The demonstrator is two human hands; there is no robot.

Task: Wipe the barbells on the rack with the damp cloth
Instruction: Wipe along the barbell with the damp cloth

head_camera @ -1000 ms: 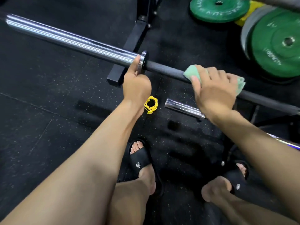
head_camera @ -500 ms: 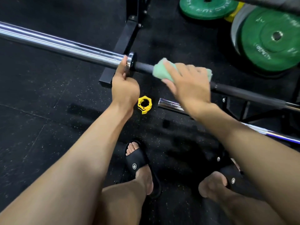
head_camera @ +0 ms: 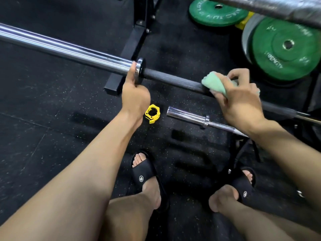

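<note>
My left hand (head_camera: 134,97) grips the barbell (head_camera: 173,79) at its collar, thumb along the chrome sleeve. My right hand (head_camera: 241,100) wraps the green cloth (head_camera: 214,84) around the dark shaft. A yellow clip (head_camera: 152,113) lies on the floor below.

The floor (head_camera: 52,136) is covered in black rubber matting flecked with pale specks, and seams between the mats are seen at the left. A black steel rack foot (head_camera: 128,54) is planted on it toward the far edge. Green weight plates (head_camera: 284,49) are stacked at the far right corner, one (head_camera: 217,12) laid flat beside a yellow plate (head_camera: 243,23) that is largely hidden. A yellow collar clamp (head_camera: 152,113) is left on the matting near the middle. Light is reflected dully off the rubber.
</note>
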